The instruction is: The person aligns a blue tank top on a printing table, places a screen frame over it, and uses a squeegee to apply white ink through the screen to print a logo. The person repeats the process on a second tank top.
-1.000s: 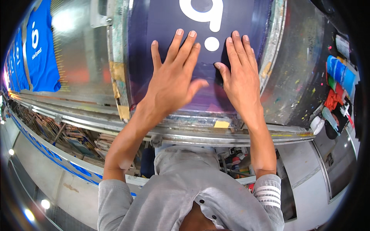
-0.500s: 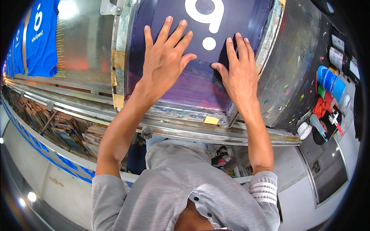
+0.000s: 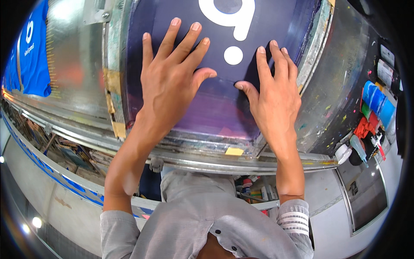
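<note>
Both of my hands are over a framed printing screen [image 3: 202,116] with a dark purple mesh and a white rounded shape with a dot. My left hand [image 3: 170,75] is spread on the left part of the mesh, its fingers pointing away from me and its thumb toward the middle. On the right part, my right hand [image 3: 276,93] has its fingers and thumb apart, the fingertips just right of the white dot [image 3: 233,55]. Neither hand holds anything. Palms are hidden, so how firmly they touch the mesh cannot be told. Tape patches [image 3: 234,151] mark the frame.
Blue printed fabric pieces [image 3: 36,56] lie on the metal table [image 3: 77,47] at left. A metal rail [image 3: 207,165] runs along the near edge. Cloths [image 3: 379,103], bottles and a white cup-like thing [image 3: 343,153] crowd the right end. Wooden frames [image 3: 73,155] are stacked beneath at left.
The view has shifted, so the screen and table appear a little lower and the left side further left. My left hand sits slightly left and my right slightly right; both stay spread on the mesh.
</note>
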The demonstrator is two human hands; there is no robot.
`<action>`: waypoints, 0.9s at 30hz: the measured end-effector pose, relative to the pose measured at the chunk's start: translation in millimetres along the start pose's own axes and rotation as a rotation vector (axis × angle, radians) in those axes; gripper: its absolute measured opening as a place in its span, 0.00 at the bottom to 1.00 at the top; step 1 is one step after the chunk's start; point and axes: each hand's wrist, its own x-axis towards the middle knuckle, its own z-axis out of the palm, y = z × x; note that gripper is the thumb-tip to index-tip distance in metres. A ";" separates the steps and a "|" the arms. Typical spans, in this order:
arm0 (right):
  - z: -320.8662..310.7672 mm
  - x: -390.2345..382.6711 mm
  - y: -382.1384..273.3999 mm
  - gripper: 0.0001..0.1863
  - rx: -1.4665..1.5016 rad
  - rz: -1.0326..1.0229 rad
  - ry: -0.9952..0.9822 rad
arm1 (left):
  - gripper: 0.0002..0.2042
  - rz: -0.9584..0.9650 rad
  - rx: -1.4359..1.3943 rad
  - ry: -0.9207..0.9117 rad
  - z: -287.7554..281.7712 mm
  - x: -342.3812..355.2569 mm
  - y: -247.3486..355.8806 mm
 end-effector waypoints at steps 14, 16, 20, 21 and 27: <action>1.6 0.9 1.6 0.40 -0.034 0.053 -0.021 | 0.27 0.141 0.184 0.067 15.5 -2.1 -19.3; 1.6 -1.0 2.1 0.40 -0.026 0.057 -0.011 | 0.27 0.238 0.239 0.112 24.3 -4.6 -34.2; 4.2 -1.5 3.5 0.39 -0.019 0.042 0.000 | 0.26 0.273 0.237 0.152 28.1 -6.0 -37.7; 4.6 -1.5 3.9 0.39 -0.020 0.039 0.004 | 0.26 0.265 0.228 0.147 27.4 -6.0 -36.4; 6.7 -4.0 6.2 0.39 -0.018 0.030 0.021 | 0.27 0.271 0.240 0.164 26.8 -4.3 -34.6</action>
